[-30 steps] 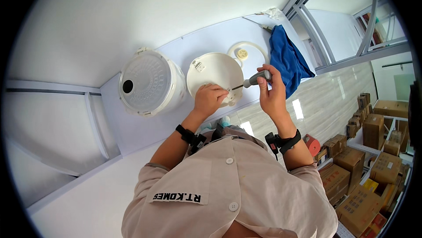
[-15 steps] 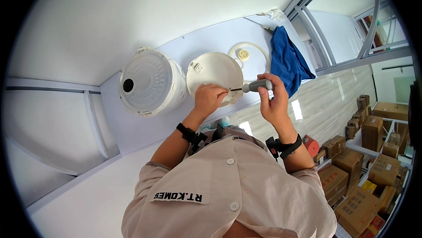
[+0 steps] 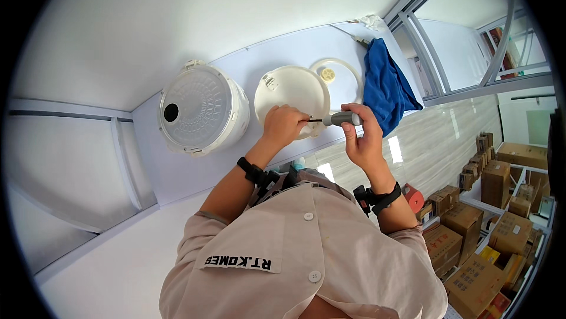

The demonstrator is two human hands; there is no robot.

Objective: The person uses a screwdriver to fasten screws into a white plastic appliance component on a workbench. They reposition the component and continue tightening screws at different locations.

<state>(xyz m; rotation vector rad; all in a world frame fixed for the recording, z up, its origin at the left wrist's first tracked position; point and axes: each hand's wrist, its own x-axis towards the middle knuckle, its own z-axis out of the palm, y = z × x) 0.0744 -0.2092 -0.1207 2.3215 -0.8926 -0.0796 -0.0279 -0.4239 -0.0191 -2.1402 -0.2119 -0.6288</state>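
A round white plastic cover [image 3: 292, 88] with a bracket at its upper left lies on the white table in front of me. My right hand [image 3: 364, 142] grips the grey handle of a screwdriver [image 3: 345, 118], its dark shaft pointing left over the cover's near right edge. Around the shaft's tip, my left hand [image 3: 283, 124] is closed in a pinch. What those fingers hold, if anything, is too small and covered to see. Beyond the screwdriver, a thin white ring [image 3: 336, 60] lies around a small cream-coloured round part [image 3: 328, 74].
To the left stands a round white appliance body [image 3: 200, 110] with a dark hole in its top. A blue cloth [image 3: 386, 86] hangs over the table's right edge, near another tool [image 3: 359, 40] and crumpled white material [image 3: 371, 22]. Cardboard boxes [image 3: 463, 225] fill shelving at lower right.
The cover appears slightly higher and farther right in the picture. Both hands stay at its near right edge, and the screwdriver's handle has shifted a little left.
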